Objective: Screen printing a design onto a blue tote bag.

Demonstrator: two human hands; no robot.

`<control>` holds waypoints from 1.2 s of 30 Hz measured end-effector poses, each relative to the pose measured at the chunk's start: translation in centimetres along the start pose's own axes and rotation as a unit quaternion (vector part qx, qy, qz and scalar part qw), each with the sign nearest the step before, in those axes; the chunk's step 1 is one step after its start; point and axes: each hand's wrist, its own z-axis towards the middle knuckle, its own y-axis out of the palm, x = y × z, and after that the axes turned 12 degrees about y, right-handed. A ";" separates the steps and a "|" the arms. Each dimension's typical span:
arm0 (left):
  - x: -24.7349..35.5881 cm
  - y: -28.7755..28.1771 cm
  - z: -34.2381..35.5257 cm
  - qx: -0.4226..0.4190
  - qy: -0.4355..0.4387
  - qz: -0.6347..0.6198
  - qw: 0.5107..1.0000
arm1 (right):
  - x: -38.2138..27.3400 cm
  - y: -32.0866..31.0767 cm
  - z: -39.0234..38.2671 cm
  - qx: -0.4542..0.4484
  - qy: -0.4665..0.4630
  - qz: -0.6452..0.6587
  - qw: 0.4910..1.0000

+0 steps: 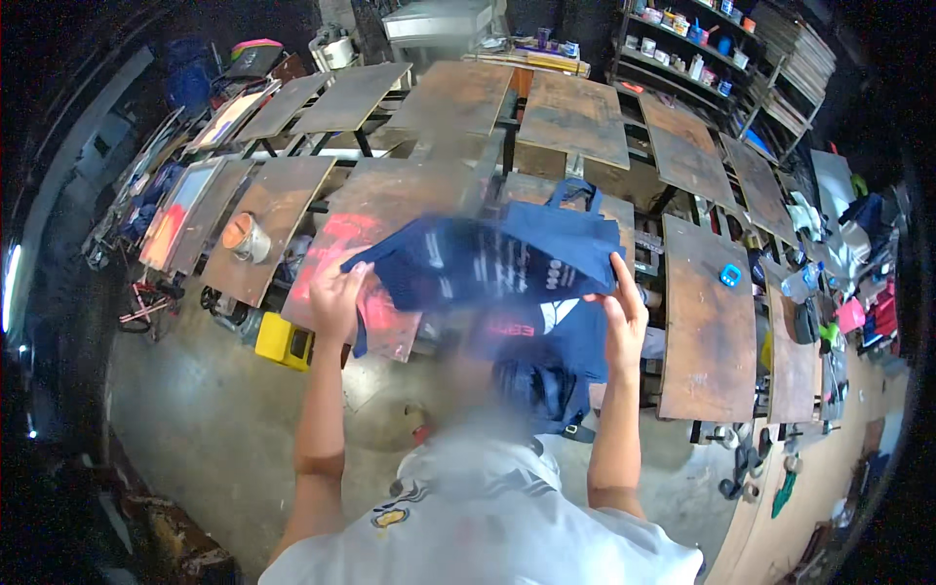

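A navy cloth bag [458, 265] with white print is stretched out in the air between my two hands, smeared by motion. My left hand [336, 297] pinches its left end, where a strap-like strip hangs down. At the opposite end, the fingers of my right hand [624, 310] are closed on the cloth's edge. Just behind it, another navy tote bag [570, 226] with two loop handles lies on a board. More navy cloth [585, 341], with pink and white print beside it, hangs below the held bag and is partly hidden.
Rows of brown boards [707, 322] on metal frames surround me. One board has pink paint stains [341, 234]. A paint bucket [246, 237] stands left, above a yellow box [283, 341]. A small blue timer [729, 275] sits at right. Shelves of jars [682, 49] stand behind.
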 end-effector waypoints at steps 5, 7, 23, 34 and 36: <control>-4.3 -9.1 -0.1 -0.028 0.225 -0.138 0.964 | 2.7 6.9 -3.1 0.158 0.003 0.012 0.987; -5.3 -10.9 -1.7 0.009 0.168 -0.282 0.945 | 4.3 10.0 -4.9 0.184 0.084 -0.028 0.979; -20.7 -24.8 -9.1 0.228 -0.212 -0.193 0.930 | 17.8 23.5 -5.9 0.005 0.329 -0.056 0.943; -14.7 -21.3 0.1 -0.081 -0.108 -0.051 0.989 | 16.0 23.5 -2.3 -0.122 0.404 -0.045 0.905; -13.7 -21.2 3.4 -0.086 -0.062 -0.027 0.994 | 15.1 24.3 0.2 -0.133 0.354 -0.078 0.923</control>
